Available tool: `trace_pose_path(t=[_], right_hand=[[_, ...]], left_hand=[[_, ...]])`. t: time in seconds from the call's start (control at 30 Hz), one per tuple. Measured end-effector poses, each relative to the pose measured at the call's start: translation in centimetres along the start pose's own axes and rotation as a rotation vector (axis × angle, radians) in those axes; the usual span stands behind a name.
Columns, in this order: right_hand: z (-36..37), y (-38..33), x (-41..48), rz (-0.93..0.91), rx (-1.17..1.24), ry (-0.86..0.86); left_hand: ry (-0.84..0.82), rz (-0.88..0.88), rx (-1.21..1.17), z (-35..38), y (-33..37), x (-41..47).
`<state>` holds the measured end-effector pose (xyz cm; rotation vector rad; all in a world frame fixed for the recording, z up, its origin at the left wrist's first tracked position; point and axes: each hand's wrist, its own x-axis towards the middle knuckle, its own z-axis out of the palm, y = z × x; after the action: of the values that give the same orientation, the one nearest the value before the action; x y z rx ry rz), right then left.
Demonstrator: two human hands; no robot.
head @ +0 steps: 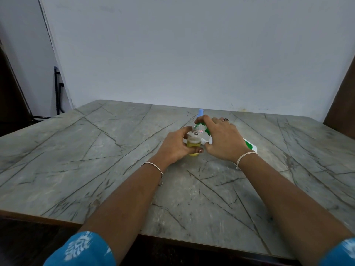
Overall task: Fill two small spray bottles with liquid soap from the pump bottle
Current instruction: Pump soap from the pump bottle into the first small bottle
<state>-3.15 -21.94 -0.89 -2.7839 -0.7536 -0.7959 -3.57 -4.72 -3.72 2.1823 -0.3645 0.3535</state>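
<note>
Two blue sleeves with a white print are cut off at the near edge, and both bare forearms reach out over the grey marble-patterned table with dark veins. The left hand curls its fingers and thumb round a small clear spray bottle. It stands uncapped on the table just right of centre, with yellow-green liquid in its lower part, and the hand covers its left side.

The right hand is just beside it, fingers curled over the green pump head of a white pump bottle with a green label. The spout's tip sits at the small bottle's open mouth. This hand hides most of the pump bottle, so only its right end shows; I cannot tell whether it leans or lies flat. A small white piece between the hands is too hidden to name.

Counted: two small bottles and one pump bottle. Of the second small bottle only a light-blue cap shows, on the far side behind the right fingers.

A thin metal bracelet circles the left wrist, a white thread the right wrist, and a ring sits on a right finger. A plain white wall stands behind the table, with a black cable hanging at the far left.
</note>
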Motion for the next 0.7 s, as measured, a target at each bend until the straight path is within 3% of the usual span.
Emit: trace_pose_path(t=[0.7], right_hand=[[-0.29, 0.04, -0.24, -0.002, 0.022, -0.023]], left_hand=[[0.009, 0.023, 0.01, -0.03, -0.17, -0.05]])
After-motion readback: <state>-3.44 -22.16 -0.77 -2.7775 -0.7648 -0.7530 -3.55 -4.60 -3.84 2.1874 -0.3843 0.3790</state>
